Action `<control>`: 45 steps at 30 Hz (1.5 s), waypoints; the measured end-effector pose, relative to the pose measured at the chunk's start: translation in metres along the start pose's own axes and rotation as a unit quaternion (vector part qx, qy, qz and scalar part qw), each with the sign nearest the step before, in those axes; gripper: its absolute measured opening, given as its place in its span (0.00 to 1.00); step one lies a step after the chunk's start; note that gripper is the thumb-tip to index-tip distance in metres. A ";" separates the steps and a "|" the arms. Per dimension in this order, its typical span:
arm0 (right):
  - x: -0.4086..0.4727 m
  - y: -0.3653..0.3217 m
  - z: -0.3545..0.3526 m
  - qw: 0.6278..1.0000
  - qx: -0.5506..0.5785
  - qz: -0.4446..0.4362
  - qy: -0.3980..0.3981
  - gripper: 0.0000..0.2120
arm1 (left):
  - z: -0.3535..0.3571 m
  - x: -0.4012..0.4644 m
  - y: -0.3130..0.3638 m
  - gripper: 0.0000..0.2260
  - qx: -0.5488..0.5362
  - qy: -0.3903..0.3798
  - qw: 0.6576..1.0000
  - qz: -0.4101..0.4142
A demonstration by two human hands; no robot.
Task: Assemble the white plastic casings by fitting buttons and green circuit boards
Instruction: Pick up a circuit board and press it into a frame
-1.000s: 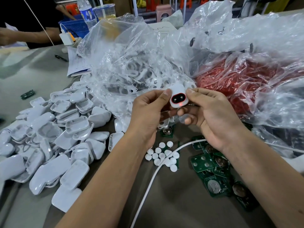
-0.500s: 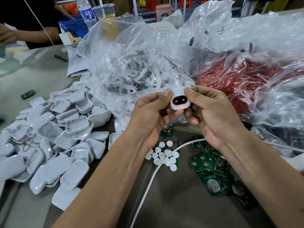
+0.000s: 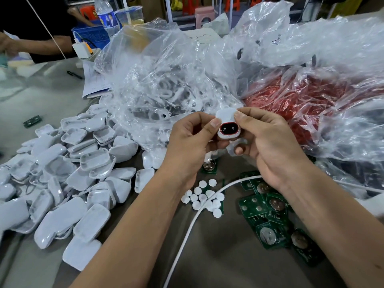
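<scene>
Two hands, left hand (image 3: 187, 140) and right hand (image 3: 268, 142), pinch an upright white casing (image 3: 227, 125) from opposite sides, mid-frame.

Two bare hands hold a small white casing (image 3: 228, 129) above a grey desk (image 3: 41, 96), the left hand (image 3: 191, 140) and right hand (image 3: 268, 142) pinching it from either side, its dark, red-rimmed opening facing the camera. Below them lie white buttons (image 3: 204, 197) and green circuit boards (image 3: 268, 215), crossed by a white cable (image 3: 193, 221). Empty casings (image 3: 68, 179) are heaped toward the desk's left edge; clear plastic bags (image 3: 166, 80) fill the far side.
</scene>
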State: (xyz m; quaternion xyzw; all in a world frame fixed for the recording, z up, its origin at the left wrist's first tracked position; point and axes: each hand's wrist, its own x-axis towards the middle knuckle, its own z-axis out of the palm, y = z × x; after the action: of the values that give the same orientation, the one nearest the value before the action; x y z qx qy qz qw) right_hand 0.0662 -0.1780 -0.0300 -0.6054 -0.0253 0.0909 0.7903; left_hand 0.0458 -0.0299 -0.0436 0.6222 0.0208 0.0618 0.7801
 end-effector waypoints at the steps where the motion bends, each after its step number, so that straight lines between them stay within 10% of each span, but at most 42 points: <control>1: 0.000 0.000 0.000 1.000 0.006 0.001 -0.006 0.07 | -0.001 0.000 0.001 0.07 -0.003 -0.001 1.000 0.005; 19: -0.001 0.003 0.001 0.995 -0.046 -0.084 0.009 0.06 | 0.000 -0.002 0.002 0.05 -0.069 0.026 0.997 0.014; 45: -0.005 -0.004 0.003 0.993 0.089 0.011 0.082 0.07 | 0.013 -0.009 -0.002 0.06 -0.068 0.012 0.996 -0.054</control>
State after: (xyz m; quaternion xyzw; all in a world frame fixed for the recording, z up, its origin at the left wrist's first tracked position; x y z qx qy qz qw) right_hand 0.0615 -0.1772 -0.0247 -0.5386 0.0547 0.0512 0.8392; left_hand 0.0389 -0.0441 -0.0430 0.5646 0.0595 0.0286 0.8227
